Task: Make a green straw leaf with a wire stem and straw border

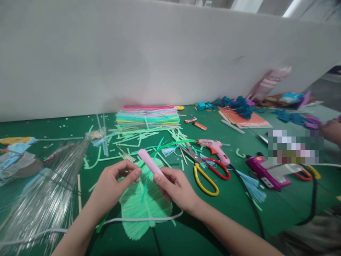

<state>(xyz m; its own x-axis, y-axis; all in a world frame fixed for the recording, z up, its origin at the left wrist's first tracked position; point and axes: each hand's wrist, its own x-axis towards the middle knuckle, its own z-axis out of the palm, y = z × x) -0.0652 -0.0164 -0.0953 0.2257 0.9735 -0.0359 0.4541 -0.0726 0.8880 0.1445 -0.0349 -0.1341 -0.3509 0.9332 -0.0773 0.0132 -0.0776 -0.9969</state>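
Observation:
My right hand (177, 186) is closed around a pink, round-ended rod (149, 161), which looks like a mini hair straightener. It slants up and left over a flat, feathery mint-green leaf (135, 220) made of pipe cleaner fibres. My left hand (119, 181) is just left of the rod, thumb and forefinger pinched together; whatever is between them, if anything, is too small to make out. A white cord (138, 219) crosses the leaf below both hands. Thin green strips (145, 190) lie across the leaf, partly behind the rod.
Scissors (206, 170) and a pink glue gun (215, 149) lie right of my hands. Colourful pipe cleaners (147, 119) are stacked against the wall. Wire stems (53, 188) spread at left. A purple device (266, 172) sits at right, near another person's hand (331, 131).

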